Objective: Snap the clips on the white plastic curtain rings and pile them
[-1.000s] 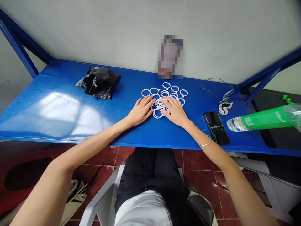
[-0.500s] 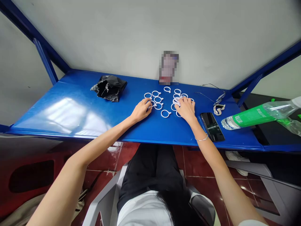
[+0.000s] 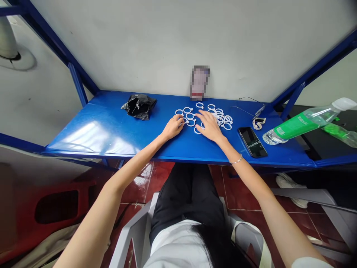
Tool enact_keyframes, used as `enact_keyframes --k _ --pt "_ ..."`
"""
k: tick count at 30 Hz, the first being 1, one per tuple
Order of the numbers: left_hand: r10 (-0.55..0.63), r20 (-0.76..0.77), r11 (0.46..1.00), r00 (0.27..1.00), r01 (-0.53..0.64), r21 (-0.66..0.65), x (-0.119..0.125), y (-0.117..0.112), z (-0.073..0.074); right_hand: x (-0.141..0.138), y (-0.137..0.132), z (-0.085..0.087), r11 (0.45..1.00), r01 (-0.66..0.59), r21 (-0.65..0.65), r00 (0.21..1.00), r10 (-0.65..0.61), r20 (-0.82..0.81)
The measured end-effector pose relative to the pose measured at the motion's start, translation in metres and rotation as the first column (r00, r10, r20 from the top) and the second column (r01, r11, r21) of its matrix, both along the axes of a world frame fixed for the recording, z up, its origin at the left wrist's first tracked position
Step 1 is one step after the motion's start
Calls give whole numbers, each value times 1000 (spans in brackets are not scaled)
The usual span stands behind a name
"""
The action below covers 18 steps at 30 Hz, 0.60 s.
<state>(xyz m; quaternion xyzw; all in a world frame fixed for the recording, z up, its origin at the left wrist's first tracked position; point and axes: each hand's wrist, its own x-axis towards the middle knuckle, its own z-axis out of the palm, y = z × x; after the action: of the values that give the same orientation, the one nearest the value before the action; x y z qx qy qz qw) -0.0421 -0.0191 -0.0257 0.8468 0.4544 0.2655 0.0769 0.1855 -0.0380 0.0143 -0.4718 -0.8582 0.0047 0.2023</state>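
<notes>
Several white plastic curtain rings, each with a small eyelet tab, lie on the blue table (image 3: 111,123). My left hand (image 3: 172,127) rests at the left group, its bent fingers slightly apart and touching the edge of a white ring (image 3: 184,121). Over the middle of the rings my right hand (image 3: 209,125) lies palm down with fingers spread. Its fingers partly cover some rings, among them one at the thumb (image 3: 198,129). To its right is a dense, overlapping cluster of rings (image 3: 227,125). A single ring (image 3: 199,105) lies farther back.
A crumpled black plastic bag (image 3: 142,108) sits at the left. On the right are a phone (image 3: 252,142), eyeglasses (image 3: 259,111), a small white strap-like item (image 3: 259,123) and a tilted bottle with a green label (image 3: 298,124). A blurred-out upright object (image 3: 199,83) leans on the wall.
My right hand has shifted left from the right cluster towards the middle, its fingers spreading and uncovering rings there. My left hand stays by the left group. The camera view has shifted a little.
</notes>
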Motion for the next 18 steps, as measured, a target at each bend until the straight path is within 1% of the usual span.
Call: enact_keyframes --k 1,2,4,6,8,10,12,13,15,16,17,18 --pt "-4 0 1000 1000 4 7 0 0 0 -8 -1 -2 996 -82 -24 995 83 60" --pt "-8 -2 1000 1000 8 13 0 0 0 -15 -2 -5 990 -135 -48 984 139 107" --pt "-10 -9 1000 1000 10 19 0 -1 0 -25 -1 -11 985 -146 -91 973 159 166" --pt "-6 -19 1000 1000 6 19 -1 -1 1 -28 2 -18 990 -89 -109 976 109 189" --pt "1 -28 1000 1000 0 21 -1 -2 2 -23 7 -21 994 -30 -102 979 50 196" --pt "2 -36 1000 999 -1 23 -1 -2 3 -12 9 -18 996 30 -82 981 -13 193" --pt "0 -43 1000 999 1 25 0 -2 3 1 3 -12 995 89 -38 984 -82 158" --pt "0 -45 1000 999 1 27 0 -2 3 6 -5 -9 995 103 0 988 -102 113" --pt "6 -49 1000 999 -4 31 0 -3 3 13 -35 -9 991 77 113 997 -75 -29" --pt "9 -51 999 999 -7 33 0 -3 2 14 -56 -14 984 55 169 994 -37 -107" --pt "13 -52 999 999 -11 36 0 -3 2 12 -81 -23 981 -5 196 987 36 -154" --pt "17 -50 999 999 -15 40 0 -2 2 9 -107 -37 976 -115 186 976 145 -161"
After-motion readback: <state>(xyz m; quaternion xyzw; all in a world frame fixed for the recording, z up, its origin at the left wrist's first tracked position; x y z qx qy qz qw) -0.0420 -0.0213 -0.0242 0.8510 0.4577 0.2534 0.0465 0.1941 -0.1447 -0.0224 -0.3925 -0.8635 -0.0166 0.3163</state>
